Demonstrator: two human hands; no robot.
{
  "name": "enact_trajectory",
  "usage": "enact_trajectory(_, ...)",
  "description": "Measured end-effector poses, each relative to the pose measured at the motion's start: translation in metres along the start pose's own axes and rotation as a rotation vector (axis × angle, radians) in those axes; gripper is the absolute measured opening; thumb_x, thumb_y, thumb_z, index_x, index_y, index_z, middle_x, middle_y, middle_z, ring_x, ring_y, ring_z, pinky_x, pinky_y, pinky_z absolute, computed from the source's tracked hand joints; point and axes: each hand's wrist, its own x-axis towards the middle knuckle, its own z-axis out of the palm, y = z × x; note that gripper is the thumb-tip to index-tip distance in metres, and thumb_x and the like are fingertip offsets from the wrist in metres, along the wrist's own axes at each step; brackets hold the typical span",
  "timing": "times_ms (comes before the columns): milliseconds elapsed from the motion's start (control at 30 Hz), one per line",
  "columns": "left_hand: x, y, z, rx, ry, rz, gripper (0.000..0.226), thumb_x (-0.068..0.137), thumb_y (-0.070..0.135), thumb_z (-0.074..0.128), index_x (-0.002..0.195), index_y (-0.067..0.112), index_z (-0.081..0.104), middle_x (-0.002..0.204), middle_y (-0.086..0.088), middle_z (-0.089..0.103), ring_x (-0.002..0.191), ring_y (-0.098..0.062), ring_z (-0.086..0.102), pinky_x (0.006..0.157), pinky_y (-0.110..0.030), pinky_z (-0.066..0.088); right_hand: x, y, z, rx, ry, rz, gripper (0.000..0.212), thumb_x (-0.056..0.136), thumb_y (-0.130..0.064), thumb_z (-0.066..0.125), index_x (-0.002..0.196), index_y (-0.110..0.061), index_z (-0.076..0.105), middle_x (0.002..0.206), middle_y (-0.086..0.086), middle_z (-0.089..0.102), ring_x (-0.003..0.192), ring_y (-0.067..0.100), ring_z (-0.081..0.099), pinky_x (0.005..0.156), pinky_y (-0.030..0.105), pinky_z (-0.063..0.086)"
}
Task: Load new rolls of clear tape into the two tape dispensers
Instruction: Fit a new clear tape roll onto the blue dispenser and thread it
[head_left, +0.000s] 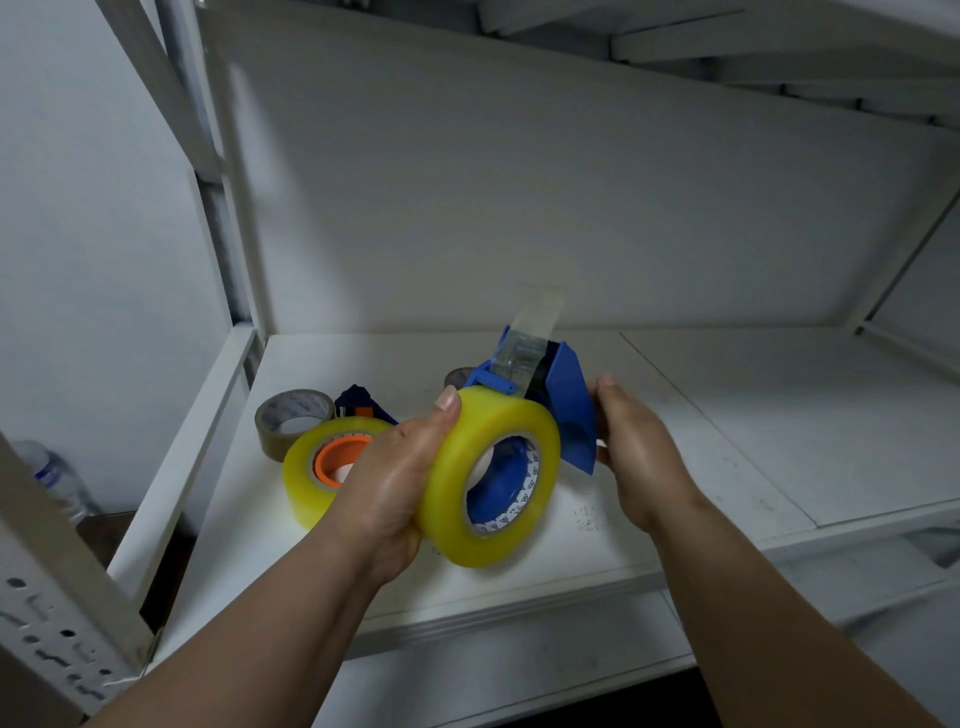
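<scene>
I hold a blue tape dispenser (569, 395) above the white shelf (727, 426). A yellowish clear tape roll (457, 493) sits on its hub. My left hand (395, 478) grips the roll from the left, thumb on top. My right hand (639, 447) holds the dispenser's blue body from the right. A strip of clear tape (535, 317) runs up through the dispenser's front and sticks out above it. A second clear tape roll (311, 478) on an orange hub lies on the shelf behind my left hand, mounted on a second blue dispenser (363, 405) that is mostly hidden.
A brown tape roll (291, 421) lies at the back left of the shelf; part of another roll (457, 376) shows behind the held dispenser. White shelf posts (228, 208) rise on the left. A plastic bottle (52, 478) stands on the floor at far left.
</scene>
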Motion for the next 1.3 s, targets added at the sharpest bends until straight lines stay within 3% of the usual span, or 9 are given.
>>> enact_trajectory(133, 0.001, 0.000, 0.002, -0.027, 0.044, -0.005, 0.042, 0.076, 0.046, 0.060, 0.100, 0.015, 0.074, 0.089, -0.008, 0.080, 0.076, -0.019, 0.077, 0.059, -0.031, 0.061, -0.007, 0.012, 0.009, 0.131, -0.083, 0.029, 0.053, 0.095, -0.060, 0.029, 0.122, -0.030, 0.063, 0.114, -0.004, 0.071, 0.109, 0.014, 0.064, 0.105, 0.043, 0.043)
enact_trajectory(300, 0.002, 0.001, 0.005, -0.052, 0.126, -0.038, 0.050, 0.077, 0.050, 0.062, 0.109, 0.014, 0.074, 0.107, -0.016, 0.077, 0.105, -0.036, 0.071, 0.096, -0.053, 0.054, -0.010, 0.017, 0.012, 0.172, -0.105, 0.010, 0.053, 0.093, -0.062, 0.031, 0.131, -0.033, 0.054, 0.122, -0.003, 0.067, 0.114, 0.015, 0.061, 0.105, 0.045, 0.044)
enact_trajectory(400, 0.004, -0.001, 0.011, -0.085, 0.140, -0.024, 0.050, 0.080, 0.052, 0.059, 0.109, 0.013, 0.074, 0.107, -0.016, 0.077, 0.103, -0.033, 0.073, 0.092, -0.052, 0.056, -0.015, 0.023, 0.021, 0.187, -0.168, 0.042, 0.061, 0.083, -0.071, 0.037, 0.124, -0.031, 0.060, 0.115, -0.003, 0.070, 0.110, 0.016, 0.064, 0.101, 0.046, 0.047)
enact_trajectory(567, 0.008, 0.003, 0.018, -0.071, 0.158, 0.050, 0.036, 0.095, 0.042, 0.054, 0.080, 0.019, 0.077, 0.081, -0.005, 0.080, 0.070, -0.016, 0.076, 0.058, -0.029, 0.059, -0.023, 0.031, 0.038, 0.232, -0.179, 0.020, 0.079, 0.067, -0.087, 0.043, 0.129, -0.039, 0.054, 0.128, -0.007, 0.063, 0.121, 0.016, 0.056, 0.107, 0.047, 0.041)
enact_trajectory(667, 0.007, 0.003, 0.020, -0.046, 0.140, 0.085, 0.033, 0.096, 0.040, 0.052, 0.083, 0.020, 0.074, 0.072, 0.001, 0.078, 0.062, -0.010, 0.075, 0.049, -0.022, 0.056, -0.018, 0.031, 0.037, 0.234, -0.222, 0.057, 0.089, 0.060, -0.091, 0.045, 0.134, -0.042, 0.047, 0.134, -0.008, 0.058, 0.126, 0.016, 0.052, 0.109, 0.048, 0.037)
enact_trajectory(833, 0.000, 0.002, 0.018, 0.120, 0.095, 0.142, 0.037, 0.078, 0.051, 0.057, 0.089, 0.020, 0.074, 0.080, 0.001, 0.080, 0.073, -0.013, 0.076, 0.061, -0.025, 0.061, -0.009, 0.012, 0.019, 0.161, -0.144, 0.006, 0.060, 0.076, -0.072, 0.039, 0.116, -0.033, 0.061, 0.119, -0.005, 0.066, 0.112, 0.014, 0.060, 0.100, 0.042, 0.044)
enact_trajectory(933, -0.001, -0.001, 0.018, 0.219, 0.084, 0.125, 0.065, 0.076, 0.069, 0.065, 0.103, 0.011, 0.073, 0.098, -0.015, 0.077, 0.094, -0.037, 0.073, 0.087, -0.056, 0.058, -0.005, -0.007, 0.009, 0.154, -0.052, -0.086, 0.055, 0.079, -0.064, 0.040, 0.115, -0.028, 0.060, 0.116, -0.005, 0.066, 0.108, 0.011, 0.061, 0.094, 0.037, 0.045)
enact_trajectory(1000, -0.003, -0.003, 0.020, 0.216, 0.054, 0.101, 0.069, 0.077, 0.068, 0.061, 0.114, 0.011, 0.070, 0.109, -0.017, 0.075, 0.103, -0.040, 0.070, 0.095, -0.063, 0.051, -0.007, -0.013, 0.009, 0.134, -0.143, -0.144, 0.051, 0.077, -0.064, 0.047, 0.115, -0.032, 0.058, 0.112, -0.010, 0.067, 0.103, 0.005, 0.063, 0.089, 0.031, 0.048)
enact_trajectory(1300, 0.000, -0.009, 0.013, 0.133, -0.005, -0.167, 0.050, 0.080, 0.035, 0.071, 0.121, 0.008, 0.066, 0.115, -0.016, 0.074, 0.108, -0.035, 0.069, 0.090, -0.045, 0.054, -0.015, -0.002, 0.014, 0.274, -0.322, -0.117, 0.056, 0.070, -0.059, 0.063, 0.117, -0.028, 0.057, 0.117, 0.001, 0.067, 0.108, 0.016, 0.064, 0.094, 0.038, 0.051)
